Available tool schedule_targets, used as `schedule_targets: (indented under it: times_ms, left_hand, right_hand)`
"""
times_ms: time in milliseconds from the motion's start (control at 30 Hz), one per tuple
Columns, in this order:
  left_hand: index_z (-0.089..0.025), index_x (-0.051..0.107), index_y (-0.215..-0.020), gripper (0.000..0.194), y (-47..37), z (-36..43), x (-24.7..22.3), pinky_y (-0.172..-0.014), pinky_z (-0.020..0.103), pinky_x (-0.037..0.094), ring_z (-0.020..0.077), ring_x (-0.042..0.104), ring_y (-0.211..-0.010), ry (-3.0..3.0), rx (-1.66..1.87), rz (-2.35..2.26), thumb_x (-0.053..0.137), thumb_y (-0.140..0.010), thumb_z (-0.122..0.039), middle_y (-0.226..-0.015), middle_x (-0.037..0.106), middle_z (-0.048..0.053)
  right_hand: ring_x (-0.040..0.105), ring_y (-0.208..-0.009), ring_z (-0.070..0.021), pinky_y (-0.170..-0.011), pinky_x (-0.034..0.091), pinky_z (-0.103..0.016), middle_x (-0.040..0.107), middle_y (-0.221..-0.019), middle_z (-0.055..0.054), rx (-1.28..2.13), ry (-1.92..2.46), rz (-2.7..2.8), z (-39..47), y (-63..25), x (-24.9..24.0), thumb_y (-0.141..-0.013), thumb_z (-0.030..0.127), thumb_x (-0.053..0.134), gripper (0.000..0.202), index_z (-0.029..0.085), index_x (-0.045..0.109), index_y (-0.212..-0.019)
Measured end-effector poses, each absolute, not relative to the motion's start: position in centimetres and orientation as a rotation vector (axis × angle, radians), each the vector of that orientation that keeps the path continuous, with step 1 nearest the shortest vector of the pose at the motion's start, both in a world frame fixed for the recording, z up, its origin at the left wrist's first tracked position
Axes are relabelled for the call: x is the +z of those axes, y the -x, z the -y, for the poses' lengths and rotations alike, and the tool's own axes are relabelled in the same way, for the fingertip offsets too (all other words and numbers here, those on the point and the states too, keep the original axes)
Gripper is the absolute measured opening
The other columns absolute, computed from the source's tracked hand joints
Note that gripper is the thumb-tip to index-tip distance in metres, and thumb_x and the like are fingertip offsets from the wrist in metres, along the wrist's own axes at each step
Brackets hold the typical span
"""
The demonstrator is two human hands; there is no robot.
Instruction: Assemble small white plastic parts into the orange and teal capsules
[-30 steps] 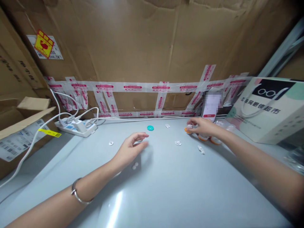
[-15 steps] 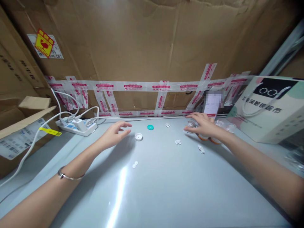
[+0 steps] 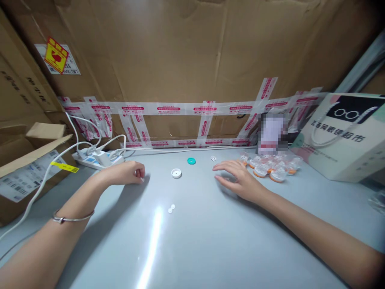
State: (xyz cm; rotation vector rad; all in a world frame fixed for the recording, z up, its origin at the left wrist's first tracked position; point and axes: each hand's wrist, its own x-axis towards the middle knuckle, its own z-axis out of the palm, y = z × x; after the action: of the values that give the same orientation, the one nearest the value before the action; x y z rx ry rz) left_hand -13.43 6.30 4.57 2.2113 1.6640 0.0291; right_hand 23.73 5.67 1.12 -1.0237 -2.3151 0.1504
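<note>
My left hand (image 3: 129, 173) is closed over the table near the power strip, its fingers curled down. A tiny whitish spot shows at its fingertips, too small to identify. My right hand (image 3: 239, 180) hovers low over the table with thumb and fingers apart, holding nothing visible. Between the hands are a small white round cup-like part (image 3: 176, 173), a green disc (image 3: 191, 161) and a small white openwork piece (image 3: 213, 158). Nearer me lie two small joined whitish discs (image 3: 171, 208). Whatever is under my right hand is hidden.
Several clear domed pieces with orange bases (image 3: 278, 175) cluster at the right, before a propped phone (image 3: 272, 132). A paper bag (image 3: 339, 140) stands at far right. Left are a power strip (image 3: 87, 160) with cables and an open carton (image 3: 30, 172). Large cardboard (image 3: 180, 60) backs the table.
My right hand has moved left and nearer me, away from the clear domed pieces. It now covers where two white pieces lay. My left hand has drawn back left and its fingers have curled.
</note>
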Motion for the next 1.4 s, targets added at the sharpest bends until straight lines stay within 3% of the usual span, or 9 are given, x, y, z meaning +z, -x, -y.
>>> schedule_targets:
  times_ms: [100, 200, 367, 533, 867, 1100, 1200, 1400]
  left_hand:
    - [-0.020, 0.062, -0.065, 0.009, 12.9, -6.4, 4.6, -0.053, 0.023, 0.036, 0.0166, 0.055, -0.059, -2.224, 0.051, -1.693, 0.055, -0.064, -0.025, -0.063, 0.062, 0.001]
    - [-0.019, 0.061, -0.067, 0.009, 10.8, -5.5, 5.2, -0.058, 0.024, 0.039, 0.0169, 0.055, -0.063, -2.302, 0.276, -1.695, 0.054, -0.068, -0.024, -0.068, 0.063, 0.002]
    - [-0.019, 0.061, -0.076, 0.011, 3.8, -3.3, 5.0, -0.063, 0.023, 0.042, 0.0142, 0.056, -0.069, -2.317, 0.535, -1.217, 0.050, -0.077, -0.022, -0.077, 0.064, 0.002]
    - [-0.018, 0.063, -0.073, 0.011, -0.9, -3.6, 3.6, -0.066, 0.025, 0.042, 0.0158, 0.058, -0.070, -2.436, 0.392, -1.020, 0.053, -0.074, -0.014, -0.075, 0.066, 0.002]
    - [-0.017, 0.063, -0.077, 0.012, -1.8, -4.8, 2.3, -0.061, 0.023, 0.041, 0.0143, 0.058, -0.068, -2.488, 0.381, -1.005, 0.053, -0.073, -0.013, -0.076, 0.066, 0.002]
    - [-0.019, 0.058, -0.094, 0.020, 0.7, -4.8, 4.1, -0.059, 0.022, 0.040, 0.0124, 0.054, -0.065, -2.363, 0.498, -1.101, 0.056, -0.076, -0.027, -0.074, 0.061, 0.000]
    - [-0.019, 0.058, -0.091, 0.020, 3.7, -5.0, 4.6, -0.063, 0.024, 0.040, 0.0132, 0.055, -0.070, -2.314, 0.607, -1.268, 0.053, -0.078, -0.033, -0.077, 0.059, 0.000]
    - [-0.017, 0.055, -0.105, 0.041, 6.5, -6.1, 1.0, -0.071, 0.029, 0.044, 0.0184, 0.056, -0.083, -2.266, 0.606, -1.445, 0.060, -0.073, -0.041, -0.097, 0.056, 0.007]
  right_hand:
    - [0.058, -0.096, -0.0226, -0.087, 0.040, -0.041, 0.065, -0.099, -0.007, 0.252, 1.023, 2.288, -5.6, -24.0, 1.0, -0.082, 0.031, 0.050, 0.019, 0.023, 0.060, -0.096]
    - [0.058, -0.096, -0.0218, -0.087, 0.042, -0.039, 0.065, -0.098, -0.007, 0.317, 1.047, 2.254, -5.5, -24.2, 1.3, -0.082, 0.032, 0.050, 0.019, 0.022, 0.060, -0.095]
    - [0.058, -0.096, -0.0220, -0.073, 0.048, -0.033, 0.065, -0.100, -0.006, 0.426, 1.154, 2.221, -5.4, -24.5, 1.5, -0.082, 0.035, 0.050, 0.022, 0.021, 0.061, -0.095]
    - [0.059, -0.092, -0.0204, -0.071, 0.047, -0.030, 0.065, -0.098, -0.006, 0.485, 1.185, 2.231, -5.1, -24.4, 1.2, -0.082, 0.036, 0.050, 0.022, 0.020, 0.062, -0.093]
    - [0.060, -0.085, -0.0176, -0.076, 0.046, -0.030, 0.065, -0.095, -0.005, 0.584, 1.137, 2.277, -4.7, -23.6, 0.5, -0.082, 0.033, 0.051, 0.021, 0.020, 0.063, -0.094]
    - [0.060, -0.084, -0.0170, -0.074, 0.045, -0.030, 0.065, -0.094, -0.004, 0.628, 1.153, 2.264, -4.6, -23.5, 0.6, -0.081, 0.032, 0.052, 0.020, 0.020, 0.063, -0.092]
    - [0.060, -0.083, -0.0165, -0.073, 0.046, -0.029, 0.065, -0.094, -0.004, 0.681, 1.156, 2.255, -4.6, -23.3, 0.5, -0.082, 0.033, 0.051, 0.021, 0.020, 0.063, -0.092]
    - [0.059, -0.083, -0.0163, -0.075, 0.045, -0.029, 0.065, -0.090, -0.004, 0.636, 1.096, 2.267, -4.6, -22.9, 0.1, -0.081, 0.029, 0.052, 0.017, 0.019, 0.064, -0.088]
